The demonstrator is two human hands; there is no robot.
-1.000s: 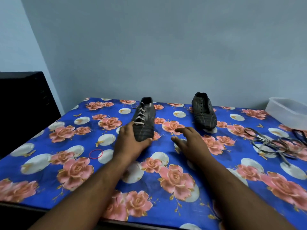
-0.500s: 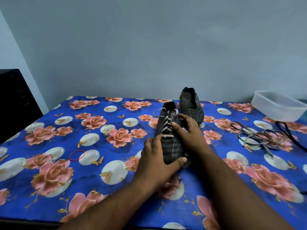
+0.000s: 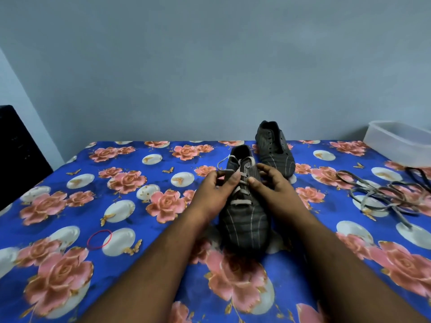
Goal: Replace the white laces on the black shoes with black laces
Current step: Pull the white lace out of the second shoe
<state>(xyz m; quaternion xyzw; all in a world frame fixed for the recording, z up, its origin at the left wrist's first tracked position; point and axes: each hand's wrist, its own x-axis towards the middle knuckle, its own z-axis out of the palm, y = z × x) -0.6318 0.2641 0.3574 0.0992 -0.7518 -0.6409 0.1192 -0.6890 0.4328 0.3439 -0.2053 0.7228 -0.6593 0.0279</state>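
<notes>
While both hands meet over it, a desk point(image 3: 144, 220) under a blue cloth with pink roses fills the view. A black shoe with white laces point(image 3: 243, 206) stands between the wrists, toe toward the person. The left hand point(image 3: 215, 194) pinches a loop of white lace point(image 3: 229, 170) near the shoe's opening; the right hand point(image 3: 271, 190) pinches the lacing with thumb and forefinger. Just beyond the right hand stands a second, unlaced black shoe point(image 3: 274, 150). Well right of it lie loose dark laces point(image 3: 382, 194) and a clear tub point(image 3: 401, 142). Left of the left hand lies a red rubber band point(image 3: 99, 239).
</notes>
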